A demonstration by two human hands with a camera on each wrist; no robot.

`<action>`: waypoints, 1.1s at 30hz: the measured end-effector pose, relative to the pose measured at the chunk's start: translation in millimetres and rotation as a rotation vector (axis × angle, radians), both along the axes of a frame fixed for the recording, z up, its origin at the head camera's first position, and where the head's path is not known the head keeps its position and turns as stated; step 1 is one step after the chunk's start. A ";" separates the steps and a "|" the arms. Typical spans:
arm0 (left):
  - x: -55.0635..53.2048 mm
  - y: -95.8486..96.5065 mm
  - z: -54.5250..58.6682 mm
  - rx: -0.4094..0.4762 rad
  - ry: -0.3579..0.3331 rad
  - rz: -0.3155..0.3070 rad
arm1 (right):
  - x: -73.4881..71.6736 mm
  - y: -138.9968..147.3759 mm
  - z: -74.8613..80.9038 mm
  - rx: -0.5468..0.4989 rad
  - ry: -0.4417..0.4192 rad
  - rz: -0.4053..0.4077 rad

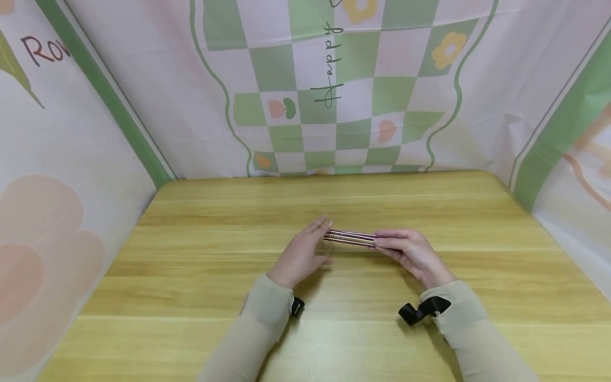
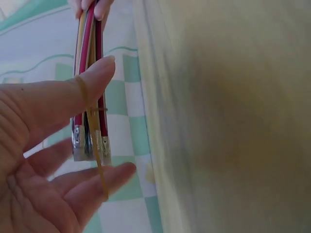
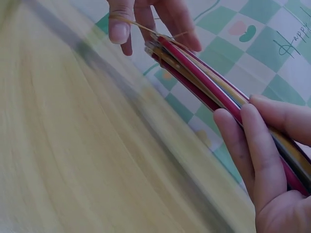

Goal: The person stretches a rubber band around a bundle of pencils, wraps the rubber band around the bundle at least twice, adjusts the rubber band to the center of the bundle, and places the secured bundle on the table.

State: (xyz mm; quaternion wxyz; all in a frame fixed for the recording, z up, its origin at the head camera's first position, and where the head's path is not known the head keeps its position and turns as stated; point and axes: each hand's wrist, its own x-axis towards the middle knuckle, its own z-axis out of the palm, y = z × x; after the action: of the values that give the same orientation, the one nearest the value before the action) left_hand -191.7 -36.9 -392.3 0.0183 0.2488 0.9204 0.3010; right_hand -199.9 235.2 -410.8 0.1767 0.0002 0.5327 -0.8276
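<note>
A bundle of pencils [image 1: 353,239], some red and some yellowish, is held level above the table between the two hands. My right hand [image 1: 416,255] grips the bundle at one end, thumb and fingers on opposite sides. At the other end, my left hand [image 1: 300,255] has thumb and fingers spread apart. A thin tan rubber band [image 2: 93,127] is stretched between the left thumb and fingers, crossing the bundle near its metal-ringed eraser ends [image 2: 77,138]. In the right wrist view the band also reaches the pencils [image 3: 199,73]. Their opposite ends are hidden by the right hand.
A wooden table [image 1: 191,297] lies under both hands. Behind it hangs a checked green and white cloth [image 1: 315,111], with printed cloth walls on either side. Black straps [image 1: 425,310] are worn at both wrists.
</note>
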 end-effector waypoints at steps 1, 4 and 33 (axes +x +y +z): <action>-0.3 -0.6 0.1 -0.004 0.011 -0.014 | -0.1 0.2 -0.3 0.004 0.002 0.006; -0.5 -2.6 1.2 -0.006 0.032 -0.052 | -0.1 0.7 -0.8 0.031 0.021 0.034; -15.9 -16.3 -8.7 0.402 -0.336 0.025 | -0.1 3.7 -6.2 -0.004 0.130 0.170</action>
State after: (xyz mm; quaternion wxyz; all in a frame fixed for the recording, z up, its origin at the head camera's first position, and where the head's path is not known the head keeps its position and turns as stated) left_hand -207.6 -53.3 -401.0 0.1176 0.1826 0.8290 0.5153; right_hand -199.9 238.9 -417.1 0.2115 -0.0992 0.5396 -0.8088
